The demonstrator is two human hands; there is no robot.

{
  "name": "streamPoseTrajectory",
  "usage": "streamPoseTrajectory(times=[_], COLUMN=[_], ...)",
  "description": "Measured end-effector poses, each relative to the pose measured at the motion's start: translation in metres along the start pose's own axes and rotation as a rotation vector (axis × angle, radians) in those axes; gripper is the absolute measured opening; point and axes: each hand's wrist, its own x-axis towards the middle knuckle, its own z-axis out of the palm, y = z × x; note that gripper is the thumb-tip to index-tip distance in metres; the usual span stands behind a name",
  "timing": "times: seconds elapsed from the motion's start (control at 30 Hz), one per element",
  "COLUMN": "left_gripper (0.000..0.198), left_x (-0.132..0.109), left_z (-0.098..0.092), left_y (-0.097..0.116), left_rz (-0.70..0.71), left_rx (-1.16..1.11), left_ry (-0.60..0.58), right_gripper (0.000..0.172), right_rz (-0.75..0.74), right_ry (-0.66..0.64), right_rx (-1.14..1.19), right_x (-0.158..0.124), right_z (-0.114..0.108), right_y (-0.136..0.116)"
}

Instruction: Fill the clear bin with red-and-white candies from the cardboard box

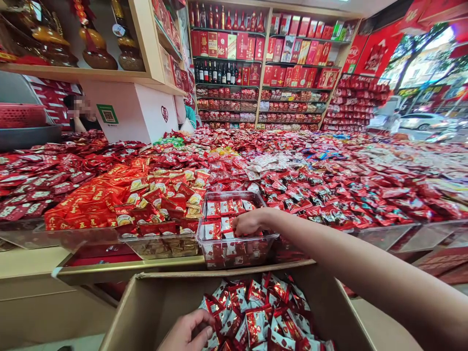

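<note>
A shopper's view of a crowded sweet counter: the right hand (pixel 248 223) reaches into a clear plastic bin (pixel 237 254) at the counter's front edge, while the left hand (pixel 188 332) sits low in an open cardboard box (pixel 153 304) just below it. Both hold the same red-and-white sweets (pixel 258 317), loose in the box and part-filling the bin.

The small foil-wrapped packets look light and slippery, likely to slide over one another and spill from a loose grip. The wrappers crinkle rather than break, so a scooped handful, pinched from the sides and cupped from beneath, seems the surest hold.

The right hand's fingers bend down, knuckles up, among the packets in the bin. Their tips are hidden, so it cannot be told whether they grip anything or merely rest there. The left hand's fingers are curled shut around a clutch of packets, thumb pressed to them, at the frame's bottom edge.

Beside the bin lies a heap of red-and-gold packets (pixel 146 200). Shelves of bottles and boxes (pixel 256 48) line the back wall, and another person (pixel 82 119) stands behind the counter.
</note>
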Motion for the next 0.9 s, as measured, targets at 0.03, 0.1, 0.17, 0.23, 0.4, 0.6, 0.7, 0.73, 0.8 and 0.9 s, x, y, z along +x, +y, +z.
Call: streamPoseTrajectory(times=[0.03,0.1,0.17,0.23,0.4,0.6,0.7,0.73,0.8,0.9], left_gripper=[0.021,0.021,0.02,0.02,0.02,0.02,0.019,0.017,0.016,0.021], left_x=[0.0,-0.001,-0.002,-0.004,-0.003,-0.005,-0.014,-0.016,-0.018,-0.005], left_z=[0.0,0.0,-0.001,-0.002,0.0,0.0,-0.016,-0.025,-0.046,-0.078], left_y=[0.002,0.005,0.009,0.011,0.011,0.013,0.038,0.051,0.083,0.133], left_rz=[-0.004,-0.012,-0.019,-0.023,-0.02,0.009,0.152,0.244,0.49,0.694], left_rx=[0.002,0.017,0.04,0.057,0.067,0.104,0.118,0.143,0.248,0.474], left_ry=[0.0,0.01,0.021,0.023,-0.007,0.022,0.183,0.272,0.476,0.533], right_gripper=[0.012,0.012,0.012,0.011,0.015,0.014,0.012,0.011,0.011,0.014], right_rz=[-0.012,-0.037,-0.058,-0.074,-0.093,-0.133,-0.162,-0.173,-0.189,-0.186], right_ry=[0.013,0.037,0.06,0.085,0.084,0.156,0.191,0.206,0.236,0.267], right_rx=[0.009,0.025,0.034,0.037,0.023,-0.085,-0.173,-0.209,-0.288,-0.392], right_x=[-0.003,-0.009,-0.016,-0.02,-0.027,-0.025,-0.024,-0.024,-0.024,-0.027], right_z=[0.0,0.0,0.001,0.002,0.007,0.011,0.009,0.008,0.004,-0.001], right_y=[0.0,0.001,0.001,0.0,-0.003,-0.003,-0.003,-0.004,-0.005,-0.008])
